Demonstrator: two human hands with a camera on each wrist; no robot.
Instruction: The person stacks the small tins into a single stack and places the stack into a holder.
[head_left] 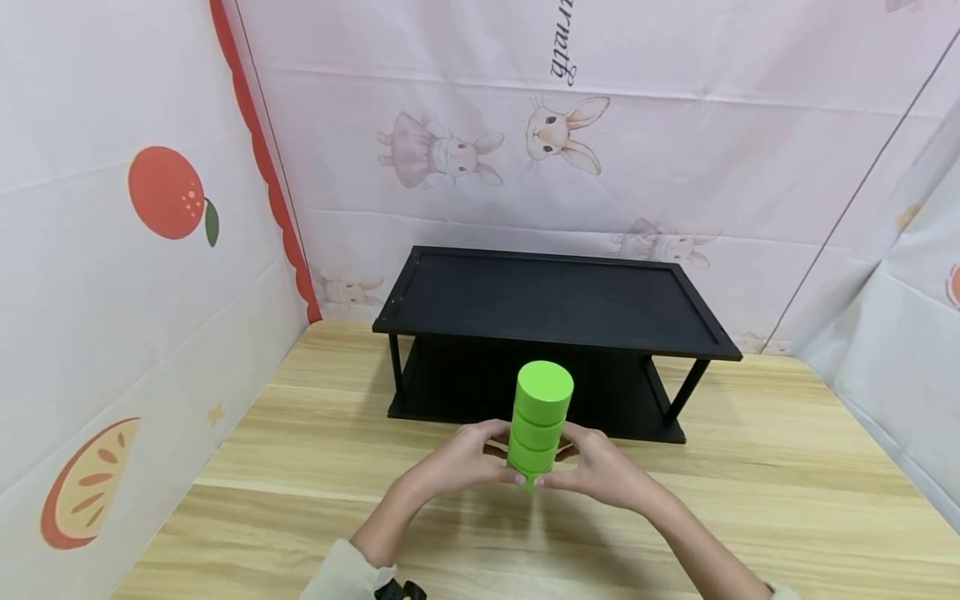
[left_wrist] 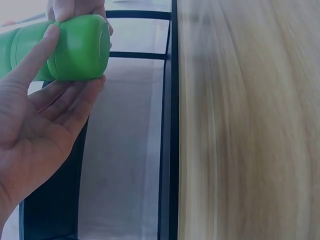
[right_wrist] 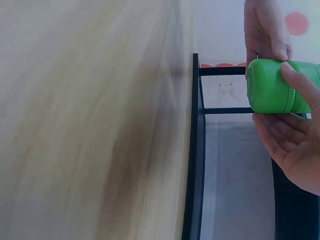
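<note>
A bright green cylinder (head_left: 541,418) with a flat top and grooves around its side is held upright above the table, in front of the black rack. My left hand (head_left: 467,460) grips its lower part from the left, thumb on the near side. From the right, my right hand (head_left: 603,473) grips it the same way, and the two thumbs nearly meet. The left wrist view shows the rounded base of the green cylinder (left_wrist: 82,47) between both hands. In the right wrist view its base (right_wrist: 270,87) hangs clear of the tabletop.
Behind the hands stands a two-level black rack (head_left: 547,300) with thin posts, on a light wood table (head_left: 300,500). White and pink printed cloths (head_left: 465,67) with rabbits and fruit surround the table at the back and sides.
</note>
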